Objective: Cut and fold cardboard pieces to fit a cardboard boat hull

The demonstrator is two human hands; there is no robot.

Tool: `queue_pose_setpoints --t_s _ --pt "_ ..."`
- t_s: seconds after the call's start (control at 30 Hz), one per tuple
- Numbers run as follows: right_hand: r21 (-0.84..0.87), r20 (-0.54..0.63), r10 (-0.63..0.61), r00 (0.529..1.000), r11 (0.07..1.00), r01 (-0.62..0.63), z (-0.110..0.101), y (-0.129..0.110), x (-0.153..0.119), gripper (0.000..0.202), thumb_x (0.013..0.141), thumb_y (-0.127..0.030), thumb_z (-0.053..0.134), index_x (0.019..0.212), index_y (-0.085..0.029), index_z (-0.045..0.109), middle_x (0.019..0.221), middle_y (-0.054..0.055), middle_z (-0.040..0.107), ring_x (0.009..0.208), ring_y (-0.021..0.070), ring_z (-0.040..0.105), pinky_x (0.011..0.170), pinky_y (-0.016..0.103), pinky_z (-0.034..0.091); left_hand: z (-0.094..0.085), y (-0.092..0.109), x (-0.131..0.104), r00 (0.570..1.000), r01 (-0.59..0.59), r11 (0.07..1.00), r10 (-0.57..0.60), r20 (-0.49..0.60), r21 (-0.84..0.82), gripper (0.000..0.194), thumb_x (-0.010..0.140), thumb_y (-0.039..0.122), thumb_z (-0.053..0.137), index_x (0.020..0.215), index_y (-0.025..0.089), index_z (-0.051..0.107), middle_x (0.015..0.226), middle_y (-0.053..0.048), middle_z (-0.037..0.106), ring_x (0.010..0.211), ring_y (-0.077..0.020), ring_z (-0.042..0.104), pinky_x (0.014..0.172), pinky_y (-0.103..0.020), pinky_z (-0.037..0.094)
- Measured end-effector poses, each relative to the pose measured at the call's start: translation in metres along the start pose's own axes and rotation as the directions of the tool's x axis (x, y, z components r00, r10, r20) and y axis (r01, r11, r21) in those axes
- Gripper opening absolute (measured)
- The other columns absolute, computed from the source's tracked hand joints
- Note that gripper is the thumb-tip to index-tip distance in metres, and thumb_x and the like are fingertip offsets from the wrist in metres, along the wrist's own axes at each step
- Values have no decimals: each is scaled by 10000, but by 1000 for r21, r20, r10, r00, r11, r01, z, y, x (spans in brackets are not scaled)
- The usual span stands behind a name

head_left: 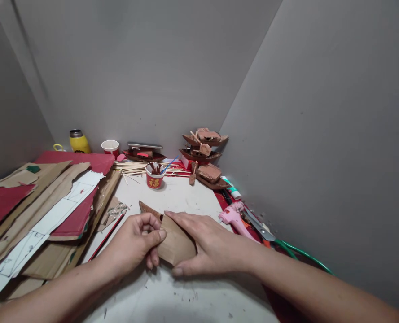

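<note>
In front of me is a small brown cardboard boat model (175, 244), its pointed end (149, 209) sticking out to the upper left. A curved sheet of plain cardboard arches over its middle. My right hand (206, 244) is closed around the far side of this curved piece, fingers along the top and thumb at the near edge. My left hand (142, 237) is closed too, with thumb and forefinger pinching the left edge of the curved cardboard. The boat's right end is hidden behind my right hand.
Cardboard sheets (61, 255) are stacked at left beside a red pencil (107, 236). Behind stand a paper cup with brown paint (155, 179), wooden sticks (132, 168) and finished boat models (209, 172). A pink glue gun (234, 217) and scissors (258, 225) lie right.
</note>
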State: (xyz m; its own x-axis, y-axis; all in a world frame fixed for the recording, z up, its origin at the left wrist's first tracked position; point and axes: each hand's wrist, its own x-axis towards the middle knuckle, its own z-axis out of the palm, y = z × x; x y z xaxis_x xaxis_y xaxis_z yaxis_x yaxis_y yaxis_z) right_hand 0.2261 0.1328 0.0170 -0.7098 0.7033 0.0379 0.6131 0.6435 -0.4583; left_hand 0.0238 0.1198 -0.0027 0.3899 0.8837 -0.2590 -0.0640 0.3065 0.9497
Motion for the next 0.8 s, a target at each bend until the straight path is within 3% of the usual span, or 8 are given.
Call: queue_pose_setpoints --t_s 0.23,0.3,0.37,0.43,0.5,0.7,0.8 --pt "-1 -26 20 999 1000 -20 1 -3 5 696 662 -432 725 1276 -182 514 1276 131 583 1064 309 595 850 392 491 1 -3 -1 996 -48 993 56 -72 106 236 785 414 591 779 191 513 364 67 520 307 -87 442 352 -170 336" --pt "13 -27 26 999 1000 -26 2 -2 7 700 653 -417 732 1280 -196 512 1273 117 589 1053 300 600 855 390 491 -3 -2 -3 976 -146 962 178 -123 231 217 847 389 524 794 181 559 424 55 531 351 -90 460 379 -181 343" --pt "20 -24 30 999 999 -30 2 -3 8 724 647 -416 738 1297 -207 500 1279 109 588 1054 299 599 863 394 490 -7 0 -5 923 -277 870 359 -140 407 193 880 330 487 847 178 602 599 7 629 482 -112 551 471 -209 415" --pt "17 -21 36 999 999 -36 2 -4 7 734 648 -421 740 1307 -210 496 1285 109 586 1070 305 593 865 398 490 -12 0 -4 870 -359 745 485 -89 562 160 884 243 476 932 187 618 837 -40 692 709 -155 634 649 -257 481" --pt "12 -16 48 999 999 -47 1 -5 6 728 658 -423 738 1311 -209 498 1293 114 583 1100 315 581 872 401 490 -15 -2 -3 856 -386 655 517 -13 650 195 871 167 464 1003 192 606 972 -59 692 878 -187 640 785 -298 477" --pt "42 -4 95 995 995 -94 1 5 0 822 742 -560 660 1412 -167 391 1404 160 484 1229 335 500 991 469 423 -22 -24 -2 836 -449 531 534 128 718 235 898 148 418 1083 203 554 985 -59 689 870 -179 646 766 -291 478" --pt "41 0 110 994 993 -110 1 7 -1 815 800 -536 613 1452 -146 317 1442 176 431 1273 326 461 1022 485 392 -25 -33 -8 827 -466 474 534 176 747 238 917 168 405 1110 212 537 954 -61 689 841 -185 652 743 -294 471"
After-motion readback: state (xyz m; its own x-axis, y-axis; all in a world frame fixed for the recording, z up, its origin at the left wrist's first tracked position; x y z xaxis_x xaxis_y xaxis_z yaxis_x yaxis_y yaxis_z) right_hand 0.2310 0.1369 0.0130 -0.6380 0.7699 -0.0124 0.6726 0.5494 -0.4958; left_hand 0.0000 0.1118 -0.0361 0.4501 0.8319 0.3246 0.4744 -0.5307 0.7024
